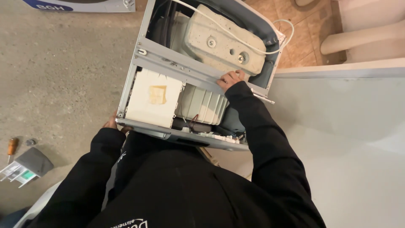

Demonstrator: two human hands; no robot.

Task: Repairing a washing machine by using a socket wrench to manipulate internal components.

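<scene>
Hands (230, 79) grip washing machine (157, 99) frame (left (112, 123) seemingly at corner).

Right hand (230, 78) outstretched, fingers curled; left hand (111, 122) low, mostly hidden.

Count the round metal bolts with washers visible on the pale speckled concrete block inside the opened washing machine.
2. One round metal bolt sits near the left end of the pale speckled concrete block; the second bolt sits lower right, beside the white hose. Others may be hidden.

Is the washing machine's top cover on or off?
Off: the washing machine is open on top, baring its drum tub, concrete counterweight and white detergent box.
</scene>
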